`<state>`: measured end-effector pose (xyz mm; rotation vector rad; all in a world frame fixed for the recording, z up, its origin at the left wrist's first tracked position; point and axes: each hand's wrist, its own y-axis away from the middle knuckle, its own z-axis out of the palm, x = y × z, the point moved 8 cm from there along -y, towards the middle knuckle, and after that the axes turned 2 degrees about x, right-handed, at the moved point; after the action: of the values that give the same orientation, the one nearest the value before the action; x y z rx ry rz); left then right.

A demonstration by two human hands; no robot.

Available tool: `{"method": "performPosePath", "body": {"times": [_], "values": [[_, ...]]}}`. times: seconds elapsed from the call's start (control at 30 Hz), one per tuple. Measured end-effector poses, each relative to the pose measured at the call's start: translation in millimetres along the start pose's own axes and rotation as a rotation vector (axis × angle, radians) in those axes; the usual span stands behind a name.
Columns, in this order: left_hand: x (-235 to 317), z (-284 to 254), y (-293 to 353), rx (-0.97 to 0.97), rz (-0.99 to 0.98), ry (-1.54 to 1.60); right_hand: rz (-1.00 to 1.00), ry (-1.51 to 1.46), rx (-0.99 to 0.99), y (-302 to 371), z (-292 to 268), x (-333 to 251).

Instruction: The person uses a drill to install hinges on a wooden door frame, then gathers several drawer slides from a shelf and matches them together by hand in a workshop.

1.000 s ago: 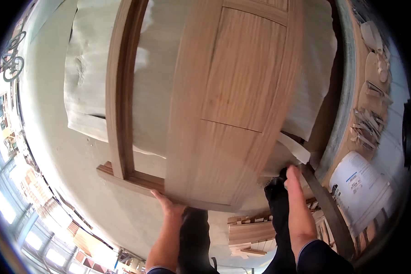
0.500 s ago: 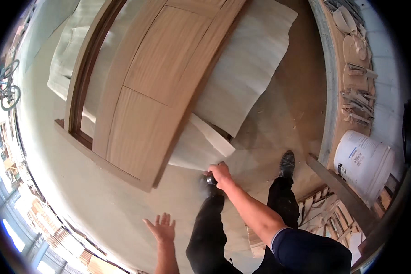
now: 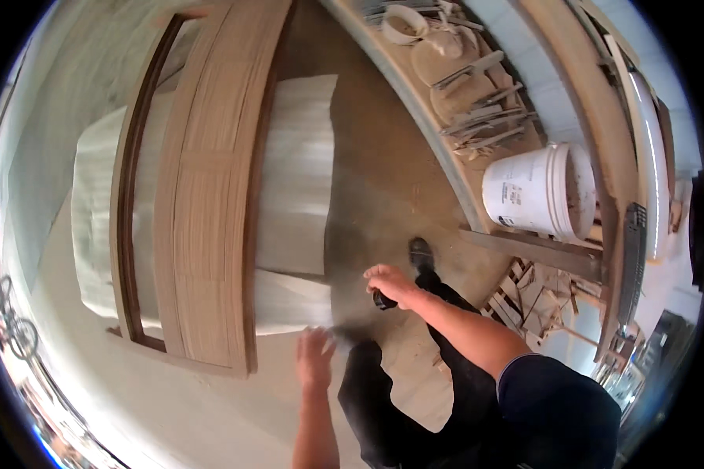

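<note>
A small black object (image 3: 383,300) is clasped in the right hand (image 3: 393,284); the left hand (image 3: 314,359), blurred, is spread loose near a panelled wooden door (image 3: 203,211), which is laid over pale sheeting (image 3: 296,180) on the floor (image 3: 188,414).

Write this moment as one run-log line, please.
left hand: open, blurred, near brown rectangular wooden door | right hand: holding small black object | door: over flat white sheet

"How does the floor (image 3: 172,414) look?"
"Pale at left; browner toward the right, beside a ledge (image 3: 418,92) strewn with scraps (image 3: 485,121);"
"And the far left?"
"A bicycle (image 3: 16,328) near the rim; bright light below it."
</note>
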<state>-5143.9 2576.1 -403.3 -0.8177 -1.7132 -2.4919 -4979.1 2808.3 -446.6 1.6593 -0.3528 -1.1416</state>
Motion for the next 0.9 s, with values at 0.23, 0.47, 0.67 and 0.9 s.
{"method": "performPosePath", "body": {"times": [0.23, 0.47, 0.67, 0.9], "values": [[32.2, 238.8, -39.5, -0.156, -0.004, -0.276, -0.372, -0.007, -0.076, 11.9, -14.4, -142.3], [74.7, 266.6, -172.5, -0.092, 0.284, -0.518, -0.544, 0.236, 0.062, -93.0, -84.1, -168.0], [144.8, 240.9, -304.5, 0.13, 0.639, -1.253, -0.411, 0.632, 1.031, -171.0, -366.4, -177.7], [161.6, 194.8, -395.1, 0.042, 0.677, -1.49, 0.026, 0.659, 1.005, -220.5, -454.8, -204.4]]}}
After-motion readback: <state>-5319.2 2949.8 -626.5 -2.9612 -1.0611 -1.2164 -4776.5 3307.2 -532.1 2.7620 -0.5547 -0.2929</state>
